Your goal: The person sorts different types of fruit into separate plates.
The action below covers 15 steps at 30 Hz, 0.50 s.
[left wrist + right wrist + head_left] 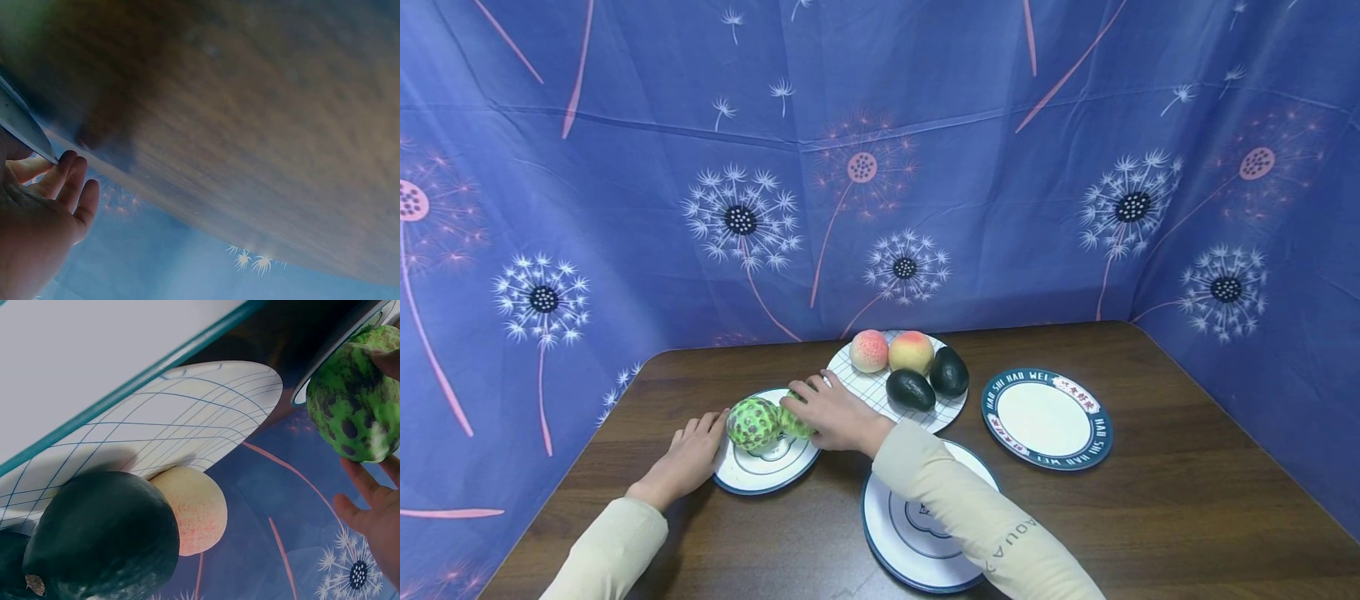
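My right hand grips a round green fruit with dark spots, thumb on one side and fingers on the other, over a small blue-rimmed white plate. A second green spotted fruit sits on that plate, just left of the gripped one. At the plate's left rim is my left hand. In the left wrist view its fingers pinch the plate's edge; the thumb is partly hidden. Whether the gripped fruit touches the plate cannot be told.
Behind my right hand, a white grid-patterned plate carries two peaches and two dark green avocados. Stacked white plates lie under my right forearm. A teal-rimmed plate lies farther right. Blue cloth hangs behind the wooden table.
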Available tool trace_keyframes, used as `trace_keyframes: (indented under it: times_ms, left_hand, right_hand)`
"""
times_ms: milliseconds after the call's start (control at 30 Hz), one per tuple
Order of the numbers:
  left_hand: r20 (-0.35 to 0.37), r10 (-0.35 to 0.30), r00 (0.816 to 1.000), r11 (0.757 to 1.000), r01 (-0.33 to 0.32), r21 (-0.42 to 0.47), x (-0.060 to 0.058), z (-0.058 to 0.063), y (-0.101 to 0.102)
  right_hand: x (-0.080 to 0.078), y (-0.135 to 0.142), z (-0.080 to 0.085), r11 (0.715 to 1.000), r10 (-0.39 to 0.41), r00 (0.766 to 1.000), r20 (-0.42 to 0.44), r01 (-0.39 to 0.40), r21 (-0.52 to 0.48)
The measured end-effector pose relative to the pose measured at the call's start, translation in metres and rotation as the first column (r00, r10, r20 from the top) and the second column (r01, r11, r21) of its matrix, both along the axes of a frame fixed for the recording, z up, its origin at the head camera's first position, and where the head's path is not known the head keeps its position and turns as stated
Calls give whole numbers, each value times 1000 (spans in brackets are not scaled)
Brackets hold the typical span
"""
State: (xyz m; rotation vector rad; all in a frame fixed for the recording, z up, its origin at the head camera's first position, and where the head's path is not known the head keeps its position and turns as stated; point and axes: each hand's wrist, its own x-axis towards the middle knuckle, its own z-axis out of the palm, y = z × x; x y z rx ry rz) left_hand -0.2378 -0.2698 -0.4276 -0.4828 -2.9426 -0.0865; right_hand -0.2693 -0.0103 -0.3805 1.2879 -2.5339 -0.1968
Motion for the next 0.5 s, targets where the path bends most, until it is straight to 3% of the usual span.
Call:
trace_keyframes:
  times_ms: [500]
  left_hand:
    - [14, 11, 1000, 1000, -11, 16, -1, 1, 1]
  right_hand:
    - [-2, -1, -4, 1000, 12, 1000, 3, -12, 9]
